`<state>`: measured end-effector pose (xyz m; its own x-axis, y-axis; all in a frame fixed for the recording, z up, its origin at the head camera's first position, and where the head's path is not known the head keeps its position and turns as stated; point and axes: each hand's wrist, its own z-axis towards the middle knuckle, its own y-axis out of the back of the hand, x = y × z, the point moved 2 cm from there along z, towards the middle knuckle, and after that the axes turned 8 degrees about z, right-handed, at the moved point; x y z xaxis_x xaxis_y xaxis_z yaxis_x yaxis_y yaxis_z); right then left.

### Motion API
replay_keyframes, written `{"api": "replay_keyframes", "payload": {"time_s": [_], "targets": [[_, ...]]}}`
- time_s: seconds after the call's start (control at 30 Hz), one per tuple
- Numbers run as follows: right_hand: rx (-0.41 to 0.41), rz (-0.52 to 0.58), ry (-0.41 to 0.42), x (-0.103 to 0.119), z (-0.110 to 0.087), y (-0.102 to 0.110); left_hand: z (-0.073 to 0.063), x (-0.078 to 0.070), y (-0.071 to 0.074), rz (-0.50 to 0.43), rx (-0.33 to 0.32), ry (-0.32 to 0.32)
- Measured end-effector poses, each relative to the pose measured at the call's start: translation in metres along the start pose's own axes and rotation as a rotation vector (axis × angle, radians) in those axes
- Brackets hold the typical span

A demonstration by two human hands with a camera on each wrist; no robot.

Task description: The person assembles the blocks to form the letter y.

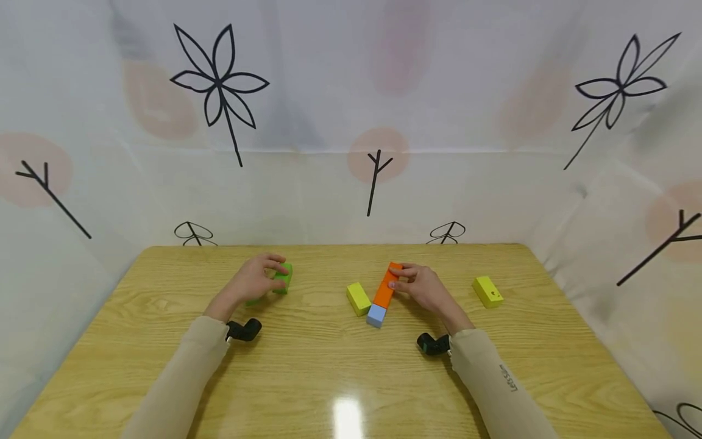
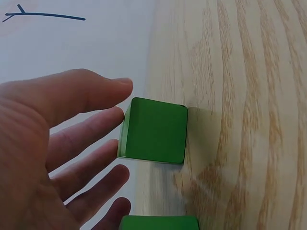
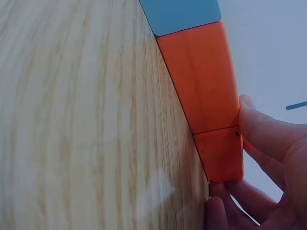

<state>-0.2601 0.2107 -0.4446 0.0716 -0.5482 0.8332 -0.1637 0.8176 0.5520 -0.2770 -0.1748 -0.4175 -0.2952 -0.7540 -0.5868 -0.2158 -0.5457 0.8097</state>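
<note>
My left hand [image 1: 253,281] is at a green block [image 1: 283,281]. Its thumb and relaxed fingers lie close along one side of the block in the left wrist view, without a plain grip. A second green block [image 2: 159,223] shows partly at the bottom edge there. My right hand [image 1: 426,288] holds the far orange block [image 3: 219,155], thumb on one side and fingers about its far end. That block lies end to end with another orange block [image 3: 201,79] and a light blue block [image 1: 376,315], forming one straight row on the table.
One yellow block [image 1: 359,299] lies just left of the row, close to the blue block. Another yellow block [image 1: 487,292], with dark marks on its end, lies right of my right hand. The wooden table [image 1: 307,372] meets a patterned white cloth [image 1: 307,195] at the back.
</note>
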Motion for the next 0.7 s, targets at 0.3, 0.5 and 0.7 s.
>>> {"api": "replay_keyframes", "payload": {"time_s": [0.3, 0.5, 0.7], "targets": [[0.007, 0.0, -0.017, 0.0013, 0.0012, 0.0015, 0.0033, 0.0004, -0.0013, 0.036, -0.004, 0.0], [0.015, 0.01, -0.014, 0.0018, 0.0006, 0.0007, 0.003, 0.003, -0.0018, 0.044, 0.009, 0.002], [0.014, 0.012, -0.006, 0.0024, 0.0, -0.0006, 0.0022, 0.0032, 0.0, 0.027, 0.029, 0.007]]}}
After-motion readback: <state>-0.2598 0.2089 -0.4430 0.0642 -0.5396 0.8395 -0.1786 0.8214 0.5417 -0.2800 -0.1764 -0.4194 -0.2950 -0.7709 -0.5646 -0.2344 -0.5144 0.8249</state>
